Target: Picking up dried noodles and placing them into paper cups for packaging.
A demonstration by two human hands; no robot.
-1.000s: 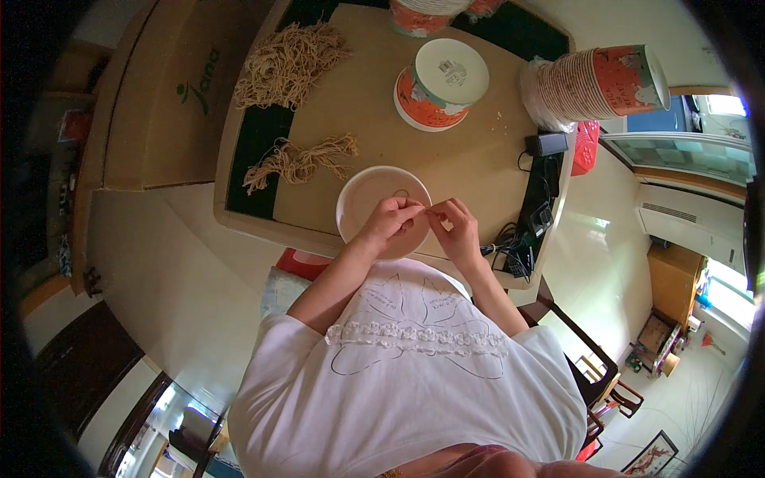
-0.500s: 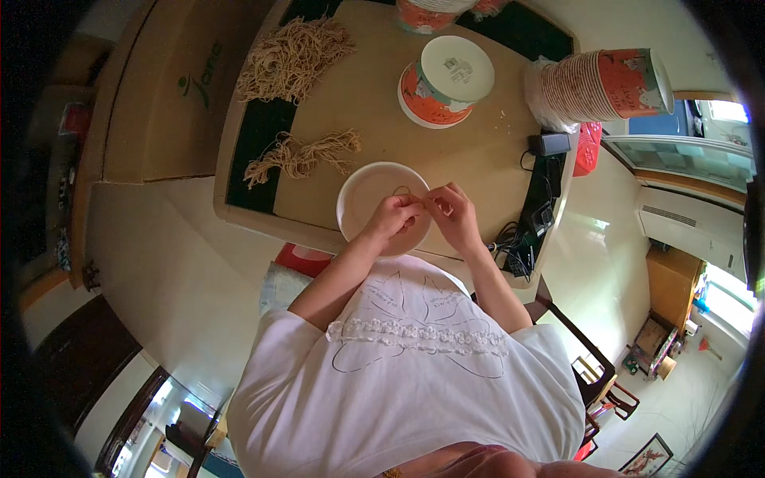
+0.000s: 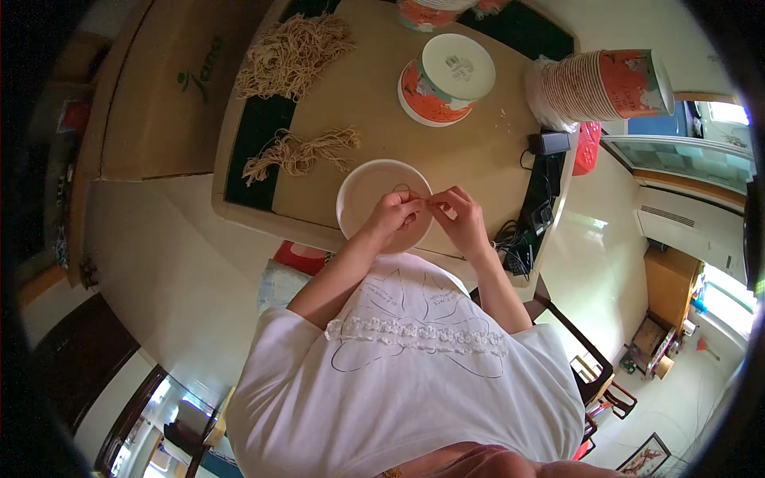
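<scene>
Setting: a home, by its furnishings. Well right of the right hand (image 3: 458,219): glossy pale floor (image 3: 598,209), glass panel (image 3: 677,149), wooden cabinet (image 3: 669,275), bright window (image 3: 729,295). Nearer that hand, on its right and toward the body: dark wooden chair (image 3: 590,346); farther out the same way, a framed picture (image 3: 646,456) hangs or leans, unclear which.

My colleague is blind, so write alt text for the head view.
A person's bare left hand and right hand come close together at the right rim of a round white bowl, a thin looped strand by the left. On the brown cardboard-topped table, two beige string bundles lie left; an upturned orange-and-green paper tub stands beyond.
</scene>
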